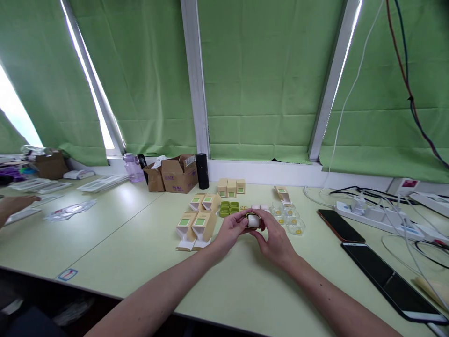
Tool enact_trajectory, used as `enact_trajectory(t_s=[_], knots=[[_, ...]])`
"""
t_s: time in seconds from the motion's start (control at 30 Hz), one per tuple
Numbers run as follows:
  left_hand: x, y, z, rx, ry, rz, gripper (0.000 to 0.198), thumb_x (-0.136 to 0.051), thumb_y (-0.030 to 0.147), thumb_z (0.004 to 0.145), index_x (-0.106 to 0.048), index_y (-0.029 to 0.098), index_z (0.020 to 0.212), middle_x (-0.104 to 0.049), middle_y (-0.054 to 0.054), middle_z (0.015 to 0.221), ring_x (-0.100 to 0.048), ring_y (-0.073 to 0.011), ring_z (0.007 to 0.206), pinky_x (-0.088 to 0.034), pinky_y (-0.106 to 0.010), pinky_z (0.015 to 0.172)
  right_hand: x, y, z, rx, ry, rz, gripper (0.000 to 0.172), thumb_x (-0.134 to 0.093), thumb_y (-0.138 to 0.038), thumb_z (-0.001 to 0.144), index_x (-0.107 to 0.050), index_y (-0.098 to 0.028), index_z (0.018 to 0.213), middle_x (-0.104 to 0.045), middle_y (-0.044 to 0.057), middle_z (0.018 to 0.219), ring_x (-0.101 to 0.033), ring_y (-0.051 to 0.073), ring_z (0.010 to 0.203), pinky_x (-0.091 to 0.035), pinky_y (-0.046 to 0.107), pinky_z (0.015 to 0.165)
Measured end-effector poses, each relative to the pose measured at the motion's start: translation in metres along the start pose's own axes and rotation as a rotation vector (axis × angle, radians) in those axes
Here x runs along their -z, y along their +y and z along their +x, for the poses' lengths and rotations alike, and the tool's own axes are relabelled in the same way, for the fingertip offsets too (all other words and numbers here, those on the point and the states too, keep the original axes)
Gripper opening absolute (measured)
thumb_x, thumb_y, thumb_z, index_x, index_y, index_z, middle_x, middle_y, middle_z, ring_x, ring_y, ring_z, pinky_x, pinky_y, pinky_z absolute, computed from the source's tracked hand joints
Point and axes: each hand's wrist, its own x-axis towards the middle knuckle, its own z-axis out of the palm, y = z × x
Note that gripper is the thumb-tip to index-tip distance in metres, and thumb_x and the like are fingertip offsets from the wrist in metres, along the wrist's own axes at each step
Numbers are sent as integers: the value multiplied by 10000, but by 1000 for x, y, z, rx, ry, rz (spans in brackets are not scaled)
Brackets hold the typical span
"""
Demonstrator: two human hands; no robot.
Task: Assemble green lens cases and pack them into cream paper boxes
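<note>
Between my two hands is a small rounded piece (253, 221) with a white inside and a dark yellowish rim; its exact kind I cannot make out. My left hand (231, 229) grips it from the left, and my right hand (275, 234) closes on it from the right. Just beyond my left hand lies a green tray with square cups (229, 208). Open cream boxes with green labels (199, 222) lie to the left. Clear plastic shells with yellow centres (291, 219) lie beyond my right hand. Small pinkish-white pieces (260, 207) sit behind the held piece.
Several small closed boxes (231, 188) stand at the back, near a black cylinder (202, 171) and a cardboard box (178, 174). On the right lie a phone (341, 225), a tablet (389, 276) and a power strip (379, 220) with cables. Another person's hand (17, 206) reaches in at far left.
</note>
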Motion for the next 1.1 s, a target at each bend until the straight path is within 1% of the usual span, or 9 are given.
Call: enact_trajectory(t_s=[0.17, 0.27, 0.33, 0.47, 0.57, 0.67, 0.77, 0.9, 1.1], knots=[[-2, 3, 0, 9, 7, 9, 594, -766, 503, 851, -675, 153, 1322, -715, -175, 1248, -684, -317, 1150, -560, -504, 1016, 0, 0, -1, -89, 29, 16, 423, -532, -197, 960, -499, -244, 1379, -695, 106, 1166, -672, 220, 827, -615, 394, 732], [-3, 5, -1, 39, 71, 38, 601, -726, 519, 879, -645, 147, 1344, -737, -160, 1160, -727, -282, 1014, -597, -476, 928, 1, 0, -1, -143, 49, 26, 388, -577, -254, 949, -537, -237, 1335, -703, 102, 1129, -663, 218, 808, -591, 378, 706], [-2, 6, -1, 39, 122, 85, 591, -702, 529, 892, -633, 143, 1335, -737, -143, 1103, -739, -241, 894, -614, -415, 829, 2, -1, 1, -205, 74, 68, 374, -608, -293, 939, -557, -236, 1305, -702, 104, 1154, -661, 211, 809, -576, 358, 679], [3, 2, -1, -42, 197, 265, 498, -644, 493, 937, -601, 163, 1307, -719, -125, 1093, -713, -176, 781, -577, -303, 682, 1, -2, 5, -360, 111, 304, 371, -648, -374, 929, -581, -219, 1259, -705, 113, 1156, -670, 213, 863, -560, 323, 660], [6, 0, 0, -177, 217, 490, 386, -607, 351, 971, -570, 201, 1325, -703, -124, 1171, -698, -200, 967, -579, -328, 802, 0, 0, 7, -512, 106, 513, 422, -673, -465, 916, -600, -210, 1244, -718, 103, 1064, -666, 214, 873, -546, 298, 649], [9, 1, -1, -350, 191, 740, 394, -575, 189, 957, -555, 230, 1348, -661, -118, 1262, -625, -233, 1162, -549, -404, 959, -1, 2, 8, -643, 111, 667, 477, -701, -540, 886, -622, -210, 1222, -721, 81, 967, -639, 193, 811, -506, 265, 594], [11, 4, -3, -483, 156, 933, 440, -563, 115, 935, -558, 254, 1353, -629, -109, 1277, -571, -254, 1199, -536, -451, 988, -2, 3, 9, -719, 133, 764, 524, -738, -583, 840, -649, -200, 1187, -715, 57, 865, -593, 167, 709, -471, 258, 546], [9, 7, -5, -594, 105, 1123, 507, -559, 80, 935, -531, 287, 1397, -581, -108, 1337, -491, -278, 1276, -487, -510, 1064, -3, 3, 9, -779, 153, 814, 563, -772, -618, 789, -678, -186, 1137, -688, 32, 761, -559, 151, 636, -453, 262, 516], [7, 7, -8, -677, 45, 1341, 584, -568, 68, 929, -505, 309, 1457, -493, -126, 1398, -442, -300, 1311, -482, -530, 1071, -3, 0, 10, -799, 85, 817, 534, -752, -634, 802, -716, -179, 1080, -620, -1, 660, -532, 138, 592, -426, 253, 494]])
